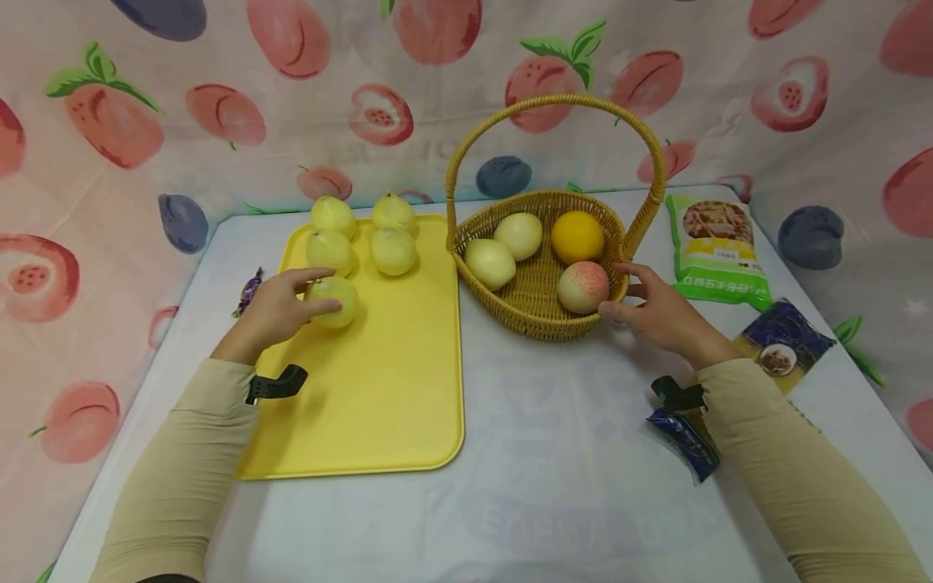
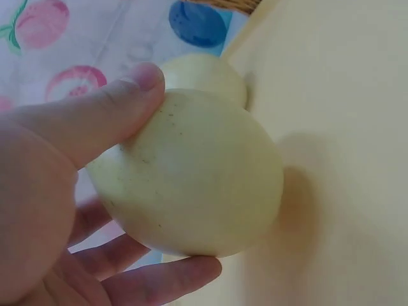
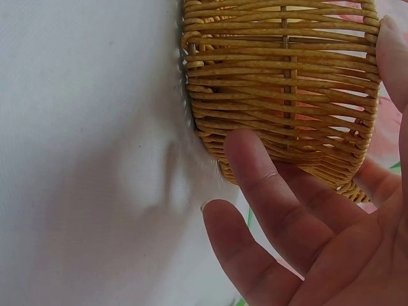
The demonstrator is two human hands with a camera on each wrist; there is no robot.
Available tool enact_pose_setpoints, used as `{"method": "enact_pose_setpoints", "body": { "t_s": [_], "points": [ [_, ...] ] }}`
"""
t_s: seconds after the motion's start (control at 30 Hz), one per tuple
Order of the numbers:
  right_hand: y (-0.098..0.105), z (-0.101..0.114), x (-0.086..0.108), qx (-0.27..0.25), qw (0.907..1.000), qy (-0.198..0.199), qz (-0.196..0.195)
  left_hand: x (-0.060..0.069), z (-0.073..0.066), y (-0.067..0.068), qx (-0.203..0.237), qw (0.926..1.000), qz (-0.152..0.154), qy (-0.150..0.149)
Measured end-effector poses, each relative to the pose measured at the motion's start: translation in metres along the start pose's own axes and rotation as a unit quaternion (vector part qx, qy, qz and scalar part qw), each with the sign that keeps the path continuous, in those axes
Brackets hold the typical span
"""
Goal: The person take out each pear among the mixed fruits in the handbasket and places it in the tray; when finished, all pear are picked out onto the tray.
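My left hand grips a pale yellow pear over the left side of the yellow tray. The left wrist view shows the thumb on one side of this speckled pear and fingers on the other. Several more pears stand at the tray's far end. At the right rim of the wicker basket, my right hand holds on, thumb at the rim and fingers against the outer weave. Inside lie two pale pears, an orange and a peach.
A tall handle arches over the basket. To the right lie a green food bag, a dark blue packet and a small blue packet by the right wrist. A purple-wrapped candy lies left of the tray.
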State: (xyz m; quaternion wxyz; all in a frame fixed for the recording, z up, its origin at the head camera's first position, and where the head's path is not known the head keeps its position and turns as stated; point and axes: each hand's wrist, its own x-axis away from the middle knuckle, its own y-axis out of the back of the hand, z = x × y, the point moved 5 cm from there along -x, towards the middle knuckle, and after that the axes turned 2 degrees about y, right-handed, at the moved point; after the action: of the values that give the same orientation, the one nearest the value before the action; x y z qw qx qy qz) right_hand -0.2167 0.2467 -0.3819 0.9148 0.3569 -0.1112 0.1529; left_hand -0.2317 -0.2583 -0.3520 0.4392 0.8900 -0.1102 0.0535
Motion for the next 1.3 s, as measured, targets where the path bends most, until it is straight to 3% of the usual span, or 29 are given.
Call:
{"method": "enact_pose_setpoints", "body": {
  "t_s": [0.33, 0.57, 0.87, 1.17, 1.3],
  "points": [
    [0.001, 0.000, -0.001, 0.004, 1.0000, 0.000, 0.002, -0.002, 0.018, 0.002, -0.005, 0.9997, -0.016, 0.018],
    [0.001, 0.000, -0.001, 0.004, 1.0000, 0.001, 0.000, -0.003, 0.024, 0.004, 0.015, 0.9991, -0.027, 0.029],
    [0.000, -0.002, -0.001, 0.015, 0.9999, -0.005, -0.001, -0.009, 0.022, 0.001, 0.047, 0.9978, -0.014, 0.044],
    [0.000, 0.000, 0.001, 0.009, 0.9999, -0.006, -0.002, -0.015, 0.020, 0.003, 0.038, 0.9974, -0.035, 0.050],
    [0.000, 0.001, 0.000, 0.006, 0.9999, -0.007, -0.002, -0.016, 0.023, 0.004, 0.035, 0.9977, -0.030, 0.051]
  ]
}}
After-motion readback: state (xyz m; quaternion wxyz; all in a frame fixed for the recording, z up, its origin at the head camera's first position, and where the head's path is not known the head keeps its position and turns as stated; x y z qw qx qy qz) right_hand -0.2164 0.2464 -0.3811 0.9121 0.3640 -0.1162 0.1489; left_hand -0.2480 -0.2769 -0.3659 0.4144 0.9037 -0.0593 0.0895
